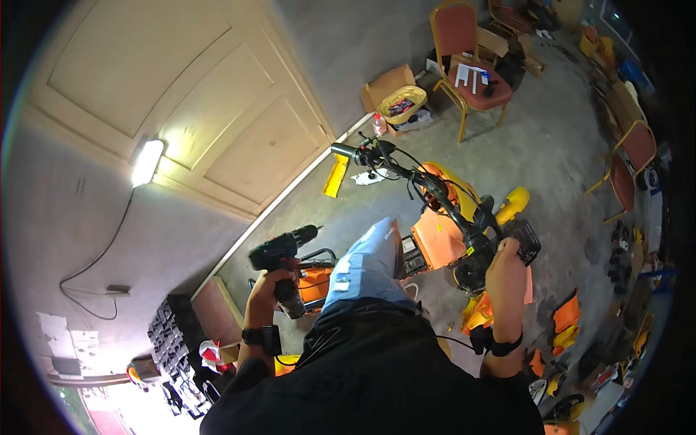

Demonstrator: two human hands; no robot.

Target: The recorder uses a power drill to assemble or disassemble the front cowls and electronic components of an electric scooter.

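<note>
The left hand (pixel 273 283) has its fingers wrapped round the handle of 1 black drill (pixel 272 251), left of the blue trouser leg (pixel 366 264), while the right hand (pixel 506 265) lies at a black handlebar (pixel 451 206) above orange bodywork (pixel 438 239), its finger closure impossible to tell from here.

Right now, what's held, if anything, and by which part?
The left hand holds the drill by its handle. The right hand is at the handlebar; whether it grips cannot be told.
</note>
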